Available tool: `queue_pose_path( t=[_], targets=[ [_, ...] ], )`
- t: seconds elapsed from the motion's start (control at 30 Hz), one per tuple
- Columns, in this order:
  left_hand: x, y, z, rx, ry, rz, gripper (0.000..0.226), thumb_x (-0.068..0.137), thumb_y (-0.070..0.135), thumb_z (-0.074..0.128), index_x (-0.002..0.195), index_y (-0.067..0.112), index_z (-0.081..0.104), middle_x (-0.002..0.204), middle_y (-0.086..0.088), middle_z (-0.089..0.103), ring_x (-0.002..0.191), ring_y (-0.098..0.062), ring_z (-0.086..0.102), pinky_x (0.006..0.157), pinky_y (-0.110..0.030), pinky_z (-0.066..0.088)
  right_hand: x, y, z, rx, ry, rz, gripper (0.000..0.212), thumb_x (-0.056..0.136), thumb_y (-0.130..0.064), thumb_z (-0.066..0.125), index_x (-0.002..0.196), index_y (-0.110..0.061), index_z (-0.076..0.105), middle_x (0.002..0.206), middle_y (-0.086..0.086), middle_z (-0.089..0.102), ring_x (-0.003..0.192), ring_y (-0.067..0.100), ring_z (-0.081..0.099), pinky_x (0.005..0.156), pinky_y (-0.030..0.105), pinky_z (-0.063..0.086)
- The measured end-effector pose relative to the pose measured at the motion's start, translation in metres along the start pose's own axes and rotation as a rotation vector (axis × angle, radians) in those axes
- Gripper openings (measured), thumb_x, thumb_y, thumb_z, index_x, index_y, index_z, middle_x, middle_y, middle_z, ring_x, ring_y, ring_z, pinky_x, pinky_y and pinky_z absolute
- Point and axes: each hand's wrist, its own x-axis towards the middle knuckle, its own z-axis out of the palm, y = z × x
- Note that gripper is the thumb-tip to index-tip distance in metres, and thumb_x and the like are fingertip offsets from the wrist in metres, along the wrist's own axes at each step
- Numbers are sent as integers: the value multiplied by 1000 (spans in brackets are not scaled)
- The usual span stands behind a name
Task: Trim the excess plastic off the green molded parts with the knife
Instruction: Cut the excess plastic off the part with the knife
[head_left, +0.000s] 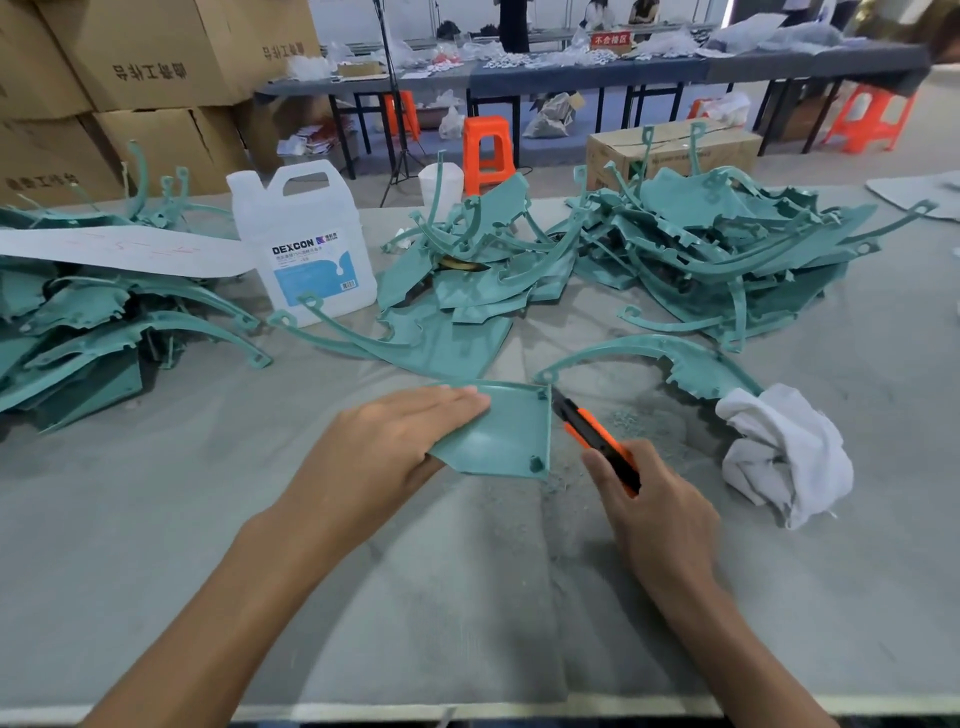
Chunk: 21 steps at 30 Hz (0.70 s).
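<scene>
Head view: the left hand (395, 447) lies with straight fingers flat across the near green molded part (504, 436), pressing its left half; the thumb is hidden. The part sits on the grey table (156, 519) directly before the person, between the two hands. The right hand (660, 514) grips the handle of the orange-and-black knife (597, 439), fingers curled round it; the knife's tip meets the part's far right corner. Green shavings (623, 421) lie just beside the knife. A white cloth (784, 457) rests to the right. Further green parts lie heaped at left (78, 332), centre (467, 265) and right (727, 249), with a white jug (306, 244) between the left and centre heaps.
</scene>
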Motion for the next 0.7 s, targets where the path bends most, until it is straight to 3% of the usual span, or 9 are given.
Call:
queue_pose_path(
  t=[0.07, 0.1, 0.2, 0.3, 0.5, 0.7],
  targets=[
    [5, -6, 3, 62, -33, -10, 62, 103, 55, 29, 126, 16, 70, 127, 2, 70, 112, -22, 69, 83, -42, 62, -4, -1, -5, 138, 79, 29, 43, 90, -77, 41, 94, -35, 53, 62, -15, 54, 59, 13, 58, 55, 30, 37],
    [7, -9, 6, 85, -58, -14, 59, 101, 54, 34, 124, 16, 71, 125, 1, 71, 110, -23, 71, 79, -41, 63, -6, -1, -7, 179, 104, 20, 42, 89, -78, 41, 94, -37, 52, 61, -18, 54, 57, 2, 54, 53, 27, 37],
    [11, -20, 16, 146, -101, -16, 35, 90, 32, 71, 118, 13, 74, 117, -3, 74, 103, -26, 73, 71, -42, 63, -12, -4, -10, 204, 78, -87, 34, 87, -73, 44, 90, -40, 52, 61, -21, 54, 58, -9, 52, 53, 17, 33],
    [17, -27, 23, 161, -114, 8, 38, 77, 18, 86, 114, 11, 76, 112, -4, 76, 99, -25, 74, 71, -39, 62, -12, -4, -9, 195, 49, -157, 35, 88, -72, 46, 88, -38, 56, 62, -24, 54, 60, -13, 52, 54, 14, 33],
    [23, -34, 28, 165, -109, 10, 36, 82, 19, 82, 117, 12, 75, 116, -3, 75, 103, -24, 73, 73, -40, 63, -13, -3, -10, 242, 94, -186, 33, 90, -68, 47, 89, -36, 57, 57, -23, 50, 60, -9, 55, 51, 15, 33],
    [19, -38, 27, 126, -92, -13, 37, 81, 15, 83, 117, 10, 75, 117, -6, 74, 104, -28, 72, 76, -47, 63, -12, -1, -7, 188, 113, -252, 38, 92, -66, 47, 87, -32, 65, 58, -22, 47, 50, 2, 47, 48, 15, 36]
  ],
)
